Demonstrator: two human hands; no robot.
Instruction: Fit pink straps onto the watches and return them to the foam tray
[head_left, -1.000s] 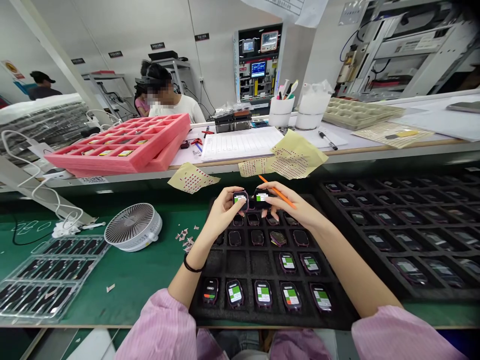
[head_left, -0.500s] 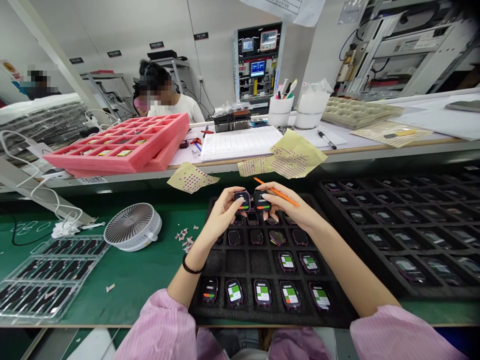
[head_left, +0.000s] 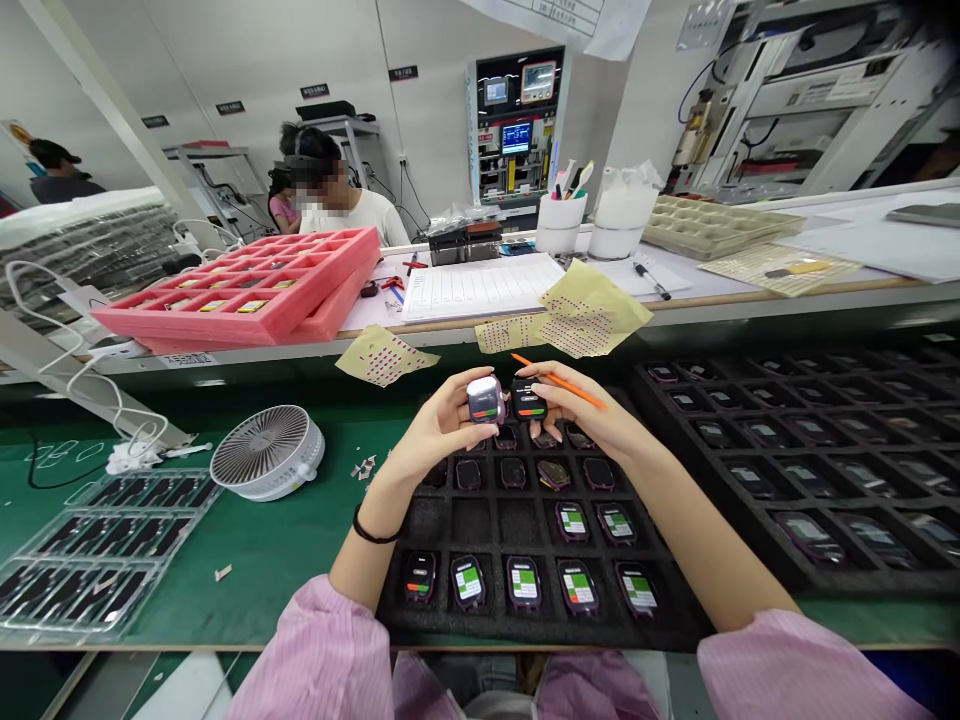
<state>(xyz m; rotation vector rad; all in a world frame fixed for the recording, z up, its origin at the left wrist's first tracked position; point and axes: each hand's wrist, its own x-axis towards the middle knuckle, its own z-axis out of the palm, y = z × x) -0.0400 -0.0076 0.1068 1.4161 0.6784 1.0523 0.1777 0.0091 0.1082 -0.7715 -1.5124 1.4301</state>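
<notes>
Holding a shiny pink watch [head_left: 485, 400] tight in L hand [head_left: 427, 425] and a black watch [head_left: 529, 399] plus orange pencil [head_left: 564, 382] in R hand [head_left: 592, 420], just above black foam tray [head_left: 525, 632] w/ more watches. White fan [head_left: 268, 452] sits on green mat [head_left: 285, 560], pink foam tray [head_left: 300, 320] farther back.

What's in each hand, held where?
Left hand: pale lilac rounded smartwatch body, held by its edges at the fingertips. Right hand: black-screened smartwatch body, likewise, plus thin orange stick along the fingers.
</notes>
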